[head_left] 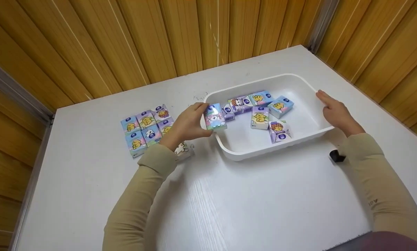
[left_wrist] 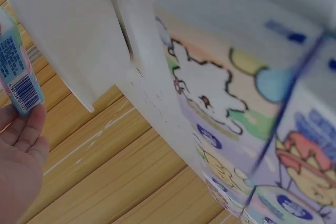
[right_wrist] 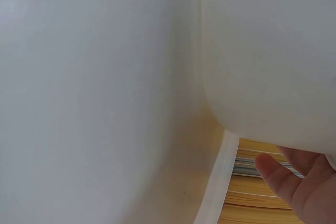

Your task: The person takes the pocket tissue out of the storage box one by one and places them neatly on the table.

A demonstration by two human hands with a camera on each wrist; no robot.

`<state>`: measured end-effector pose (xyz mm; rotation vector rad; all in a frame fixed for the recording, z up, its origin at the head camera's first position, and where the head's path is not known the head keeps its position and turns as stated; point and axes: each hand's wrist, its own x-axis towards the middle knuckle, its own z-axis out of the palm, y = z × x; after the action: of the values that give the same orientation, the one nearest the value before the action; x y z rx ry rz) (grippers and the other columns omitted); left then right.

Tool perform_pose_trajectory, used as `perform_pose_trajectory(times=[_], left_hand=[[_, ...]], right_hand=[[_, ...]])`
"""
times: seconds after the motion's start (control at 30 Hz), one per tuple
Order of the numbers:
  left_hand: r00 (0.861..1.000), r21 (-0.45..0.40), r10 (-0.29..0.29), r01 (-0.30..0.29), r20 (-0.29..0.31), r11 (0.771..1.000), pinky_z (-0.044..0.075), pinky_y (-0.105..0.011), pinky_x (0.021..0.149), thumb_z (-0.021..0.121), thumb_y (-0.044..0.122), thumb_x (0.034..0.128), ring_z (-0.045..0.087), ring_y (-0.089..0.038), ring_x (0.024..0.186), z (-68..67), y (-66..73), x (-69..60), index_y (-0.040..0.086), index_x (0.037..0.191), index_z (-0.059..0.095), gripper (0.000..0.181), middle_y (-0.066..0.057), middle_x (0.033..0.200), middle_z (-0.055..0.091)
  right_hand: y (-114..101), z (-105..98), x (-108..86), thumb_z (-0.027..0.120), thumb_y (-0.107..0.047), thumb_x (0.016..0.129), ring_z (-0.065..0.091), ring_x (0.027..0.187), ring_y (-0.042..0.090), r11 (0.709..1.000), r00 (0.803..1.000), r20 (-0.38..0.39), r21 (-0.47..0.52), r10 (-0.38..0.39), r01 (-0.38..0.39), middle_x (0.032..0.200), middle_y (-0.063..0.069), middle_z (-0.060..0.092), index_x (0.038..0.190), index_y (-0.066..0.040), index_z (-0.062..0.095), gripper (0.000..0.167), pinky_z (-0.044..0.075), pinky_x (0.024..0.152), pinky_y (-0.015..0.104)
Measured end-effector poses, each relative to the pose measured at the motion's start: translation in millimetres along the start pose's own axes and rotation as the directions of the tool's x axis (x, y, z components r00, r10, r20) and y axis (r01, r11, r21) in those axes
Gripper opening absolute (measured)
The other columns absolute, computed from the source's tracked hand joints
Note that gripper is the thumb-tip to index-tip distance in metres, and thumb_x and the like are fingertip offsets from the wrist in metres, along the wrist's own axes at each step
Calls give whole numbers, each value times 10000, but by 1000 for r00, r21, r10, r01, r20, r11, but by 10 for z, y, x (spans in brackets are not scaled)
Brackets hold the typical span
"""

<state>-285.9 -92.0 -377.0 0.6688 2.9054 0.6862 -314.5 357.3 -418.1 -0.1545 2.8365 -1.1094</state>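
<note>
A small printed packet (head_left: 215,118) is pinched between thumb and fingers of the left hand (head_left: 189,123), which are parted only by its width. It is held at the left wall of the white tray (head_left: 245,156); whether the rim is touched cannot be told. At the far end of the tray, the right hand (head_left: 339,113) is laid against the rim with its fingers fairly straight; whether the rim is also gripped cannot be told.

For good handling, the packet is best lifted clear of the rim and levelled, with a light pinch so that its sides are not dented. The loose packets (head_left: 260,118) in the tray should not be knocked, and the tray is best steadied from the right. The left wrist should be raised clear of the packets in rows (head_left: 137,142) on the table (head_left: 229,205), since one could easily be nudged.

By the left wrist view, a barcode (left_wrist: 25,94) is revealed on a side of the held packet that is hidden from the head view. In the right wrist view, the tray's outer wall is seen close up, but no packets are shown; their layout is given only from the head.
</note>
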Motion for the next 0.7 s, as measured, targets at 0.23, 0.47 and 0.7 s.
perform_pose_trajectory(times=[0.23,0.47,0.7], left_hand=[[999,34,-47,47,-3,998,308,-375,1043,690,430,668,328,-210,1279,-82,-173,-199,147,1388,275,878,-27,1408,319],[996,76,-82,80,24,994,286,-415,1051,681,415,689,299,-244,1299,-116,-365,-461,145,1397,255,870,-44,1420,299],[991,105,-131,127,36,986,266,-453,1052,687,379,698,262,-275,1315,-117,-545,-677,135,1400,244,866,-60,1439,268]], right_hand=[[-10,-3,8,183,-46,911,-16,1357,290,1000,1000,-2,-17,6,-6,1489,38,0,1417,-107,97,517,29,1093,482],[-26,-7,14,186,-46,915,-19,1356,292,1000,1000,2,-25,16,-16,1487,34,-8,1418,-119,90,517,34,1091,487],[-1,-5,15,180,-47,912,-19,1356,292,1000,1000,4,-23,3,-3,1487,46,-4,1417,-107,91,517,26,1092,482]])
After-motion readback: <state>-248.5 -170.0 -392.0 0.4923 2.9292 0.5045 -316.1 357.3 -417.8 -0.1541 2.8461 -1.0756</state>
